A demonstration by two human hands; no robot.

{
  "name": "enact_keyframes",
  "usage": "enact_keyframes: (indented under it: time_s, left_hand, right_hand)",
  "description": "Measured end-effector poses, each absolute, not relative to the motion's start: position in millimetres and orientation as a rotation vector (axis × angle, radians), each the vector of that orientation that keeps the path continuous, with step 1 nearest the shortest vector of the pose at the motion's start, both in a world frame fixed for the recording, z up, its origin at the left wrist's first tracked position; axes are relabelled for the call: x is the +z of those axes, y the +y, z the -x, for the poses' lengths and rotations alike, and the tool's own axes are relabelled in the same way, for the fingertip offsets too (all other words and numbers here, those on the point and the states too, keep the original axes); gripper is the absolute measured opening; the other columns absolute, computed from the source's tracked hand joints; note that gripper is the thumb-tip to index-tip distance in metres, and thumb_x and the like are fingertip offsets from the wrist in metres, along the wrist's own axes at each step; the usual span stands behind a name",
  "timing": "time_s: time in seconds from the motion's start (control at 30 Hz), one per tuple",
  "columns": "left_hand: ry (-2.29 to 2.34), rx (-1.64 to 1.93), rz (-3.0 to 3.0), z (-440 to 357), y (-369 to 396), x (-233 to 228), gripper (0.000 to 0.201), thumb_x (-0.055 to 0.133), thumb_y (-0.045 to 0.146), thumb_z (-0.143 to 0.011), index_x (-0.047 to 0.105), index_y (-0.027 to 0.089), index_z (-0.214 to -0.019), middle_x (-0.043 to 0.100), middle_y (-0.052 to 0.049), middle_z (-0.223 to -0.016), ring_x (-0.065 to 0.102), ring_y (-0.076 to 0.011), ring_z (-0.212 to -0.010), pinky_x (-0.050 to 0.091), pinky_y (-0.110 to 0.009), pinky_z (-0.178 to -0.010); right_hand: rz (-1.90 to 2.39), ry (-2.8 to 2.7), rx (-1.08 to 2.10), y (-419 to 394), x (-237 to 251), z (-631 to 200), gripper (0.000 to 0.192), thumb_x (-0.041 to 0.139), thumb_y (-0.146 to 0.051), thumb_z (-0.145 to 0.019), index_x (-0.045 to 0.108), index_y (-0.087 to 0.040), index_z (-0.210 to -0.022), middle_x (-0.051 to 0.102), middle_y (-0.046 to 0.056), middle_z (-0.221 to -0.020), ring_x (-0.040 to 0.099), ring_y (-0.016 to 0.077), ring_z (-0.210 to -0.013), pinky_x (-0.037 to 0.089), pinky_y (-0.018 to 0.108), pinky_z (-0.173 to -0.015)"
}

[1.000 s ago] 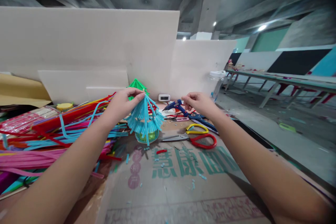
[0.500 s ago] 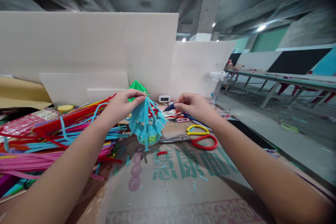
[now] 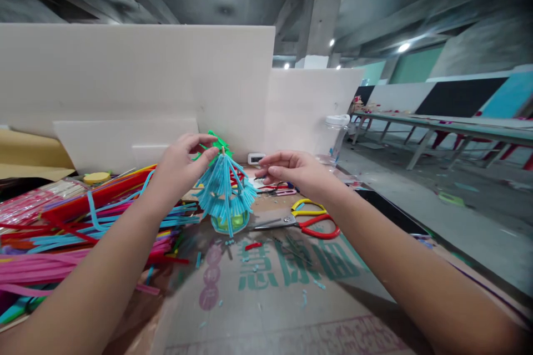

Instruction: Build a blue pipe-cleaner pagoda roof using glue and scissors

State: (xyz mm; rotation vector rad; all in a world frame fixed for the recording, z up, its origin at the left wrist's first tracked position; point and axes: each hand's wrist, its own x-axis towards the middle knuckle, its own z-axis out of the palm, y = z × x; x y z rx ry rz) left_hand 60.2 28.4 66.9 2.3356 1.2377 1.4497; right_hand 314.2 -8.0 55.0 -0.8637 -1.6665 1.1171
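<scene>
A tiered cone of light-blue pipe cleaners (image 3: 227,188) stands upright on the table, with a thin wooden stick poking from its top. It rests over a round yellow-green base (image 3: 233,223). My left hand (image 3: 183,162) is just left of the tip, its thumb and fingers apart and holding nothing. Behind it a green pipe-cleaner piece (image 3: 219,141) shows in part. My right hand (image 3: 291,169) hovers to the right of the cone, fingers stretched out and apart. Under its fingers a dark, pointed tool is mostly hidden.
Scissors (image 3: 310,221) with yellow and red handles lie on the printed cardboard (image 3: 266,310) among blue scraps. Bundled pipe cleaners (image 3: 54,258) cover the left side. A small white digital clock (image 3: 255,158), a clear lidded cup (image 3: 332,141) and white boards (image 3: 137,77) stand behind.
My left hand has let go of the cone's tip and moved slightly left. My right hand has loosened from the dark-blue pointed tool and spread its fingers. The view has shifted a little.
</scene>
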Motion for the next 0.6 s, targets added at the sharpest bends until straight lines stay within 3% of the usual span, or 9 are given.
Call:
enact_keyframes:
  time_s: [0.13,0.43,0.5,0.6]
  left_hand:
    - [1.089,1.309,-2.492,-74.1,0.5,74.9,0.032,0.056,0.047,-0.088,0.072,0.022,-0.103,0.070,-0.005,-0.102,0.063,-0.0209,-0.095,0.049,-0.033,-0.083]
    - [1.071,1.137,-2.365,-87.5,-22.1,74.4,0.026,0.058,0.043,-0.085,0.073,0.022,-0.085,0.072,0.000,-0.080,0.064,-0.0190,-0.077,0.046,-0.027,-0.068]
    - [1.101,1.147,-2.374,-81.9,-20.2,76.3,0.030,0.058,0.046,-0.084,0.072,0.021,-0.080,0.071,-0.001,-0.076,0.062,-0.0192,-0.073,0.045,-0.028,-0.065]
    - [1.236,1.147,-2.448,-68.4,-12.4,78.2,0.042,0.050,0.056,-0.086,0.068,0.020,-0.075,0.065,-0.001,-0.066,0.058,-0.0188,-0.064,0.041,-0.029,-0.058]
  right_hand:
    - [0.700,-1.708,1.266,-19.4,54.7,-305.0,0.034,0.069,-0.029,-0.082,0.065,-0.020,-0.115,0.075,0.006,-0.101,0.070,0.0133,-0.084,0.055,0.032,-0.084]
    - [0.612,-1.860,1.172,-42.8,62.5,-285.2,0.034,0.062,-0.026,-0.086,0.065,-0.023,-0.119,0.071,0.004,-0.111,0.069,0.0135,-0.088,0.054,0.035,-0.088]
    - [0.705,-1.884,1.108,-44.1,67.7,-289.6,0.032,0.062,-0.029,-0.086,0.066,-0.022,-0.117,0.072,0.004,-0.106,0.068,0.0123,-0.082,0.055,0.032,-0.081]
    - [0.942,-1.865,0.871,-39.3,73.4,-304.6,0.022,0.065,-0.036,-0.084,0.068,-0.017,-0.094,0.070,0.001,-0.079,0.060,0.0089,-0.059,0.049,0.023,-0.059]
